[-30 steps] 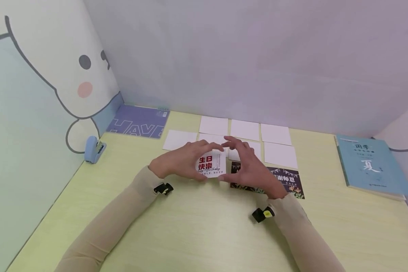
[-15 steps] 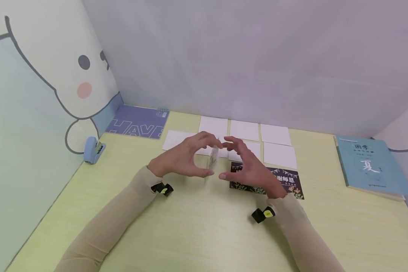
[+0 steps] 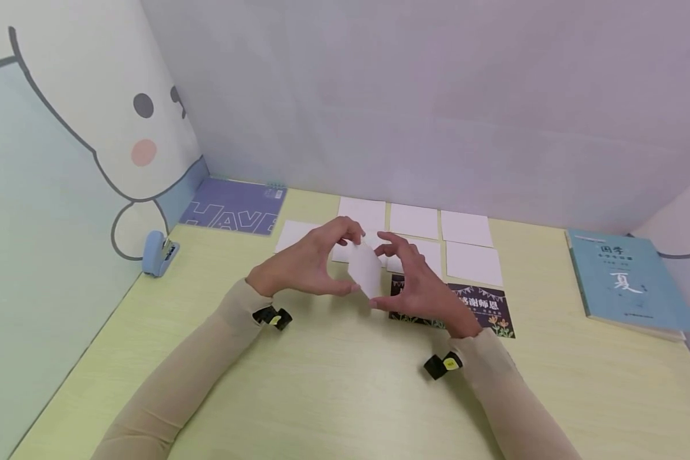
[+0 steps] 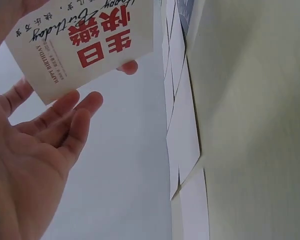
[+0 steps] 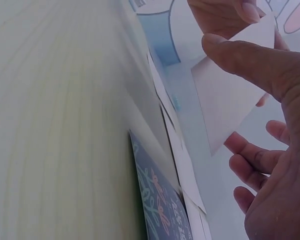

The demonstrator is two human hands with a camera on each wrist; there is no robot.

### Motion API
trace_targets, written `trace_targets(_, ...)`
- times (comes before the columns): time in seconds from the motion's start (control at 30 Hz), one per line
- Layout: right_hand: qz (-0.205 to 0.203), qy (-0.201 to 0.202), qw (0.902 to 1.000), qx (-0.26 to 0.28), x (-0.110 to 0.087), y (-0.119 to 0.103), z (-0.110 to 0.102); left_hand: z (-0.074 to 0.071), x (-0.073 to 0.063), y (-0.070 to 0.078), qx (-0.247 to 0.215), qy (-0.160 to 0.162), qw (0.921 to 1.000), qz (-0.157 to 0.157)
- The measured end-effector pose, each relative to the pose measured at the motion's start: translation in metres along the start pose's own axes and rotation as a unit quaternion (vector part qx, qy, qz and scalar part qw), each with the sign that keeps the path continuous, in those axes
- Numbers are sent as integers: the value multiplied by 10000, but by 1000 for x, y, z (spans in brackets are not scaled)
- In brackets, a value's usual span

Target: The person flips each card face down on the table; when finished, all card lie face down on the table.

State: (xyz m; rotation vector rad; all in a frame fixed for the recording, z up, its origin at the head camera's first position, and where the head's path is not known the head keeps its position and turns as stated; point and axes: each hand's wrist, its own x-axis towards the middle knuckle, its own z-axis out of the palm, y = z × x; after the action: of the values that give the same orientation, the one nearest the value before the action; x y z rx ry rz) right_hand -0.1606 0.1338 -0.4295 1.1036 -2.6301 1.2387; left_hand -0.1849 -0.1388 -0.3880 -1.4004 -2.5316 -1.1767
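Note:
A small birthday card [image 3: 365,269] is held upright and tilted between my two hands, its plain white back showing in the head view. Red characters and black script cover its other face in the left wrist view. My left hand [image 3: 307,263] grips it by opposite edges, thumb low and fingers high. My right hand [image 3: 422,291] curves round the opposite end; in the right wrist view its thumb [image 5: 240,57] overlaps the card and a fingertip meets the lower edge. Behind the hands lie several blank white cards [image 3: 414,220]. A dark printed card [image 3: 485,310] lies partly hidden under my right hand.
At the back left lies a purple notebook [image 3: 236,204], with a blue stapler [image 3: 158,254] in front of it by the left wall. A blue book [image 3: 627,281] lies at the right. A pale wall [image 3: 425,115] rises behind the cards.
The birthday card has turned from printed face showing, through edge-on, to white back showing in the head view. My left fingers have shifted slightly up; my right hand now meets the card.

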Motion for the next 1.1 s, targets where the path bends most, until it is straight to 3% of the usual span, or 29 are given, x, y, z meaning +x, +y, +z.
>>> trace_targets(0.2, 199, -155, 9995, -165, -1, 1, 2, -1, -2, -2, 523, -607, 9948, -635)
trace_targets(0.43, 607, -441, 9965, -372, -3, 1, 6, 4, -5, -2, 1499, -1293, 9727, -1209)
trace_targets(0.6, 707, -719, 9931, -592, -2, 2, 9, 5, -7, -1, 1775, -1643, 9584, -1516)
trace_targets(0.87, 668, -731, 9928, -675, -3, -2, 3, 7, -8, -3, 2075, -1783, 9477, -1647)
trace_targets(1.1, 674, -592, 9942, -594, -6, 1, -12, 8, -7, 1, 2037, -1701, 9522, -1513)
